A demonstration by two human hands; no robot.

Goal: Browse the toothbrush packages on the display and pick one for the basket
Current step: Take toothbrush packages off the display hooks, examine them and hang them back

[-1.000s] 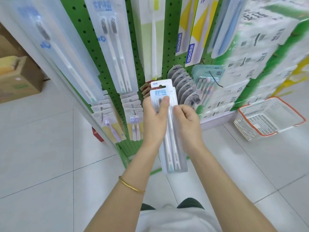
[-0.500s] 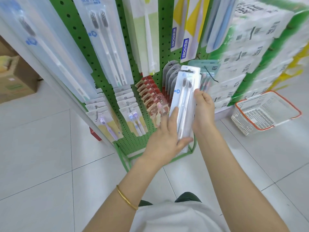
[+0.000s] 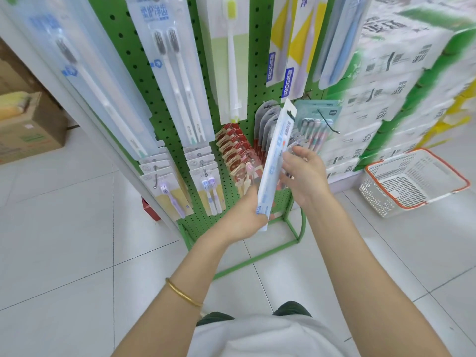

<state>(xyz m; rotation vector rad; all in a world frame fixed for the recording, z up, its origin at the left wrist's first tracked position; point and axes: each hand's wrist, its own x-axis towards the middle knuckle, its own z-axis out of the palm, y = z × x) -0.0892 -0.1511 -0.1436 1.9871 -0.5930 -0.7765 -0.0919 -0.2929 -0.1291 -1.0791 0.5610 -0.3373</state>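
- Head view: pack edge-on, tilted, just in front of the rack, low.
- Left hand: fingers grip the pack's bottom end.
- Right hand: fingers loosely curled at the pack's middle; cannot tell whether they grip.
- Basket on the floor, right of the rack.
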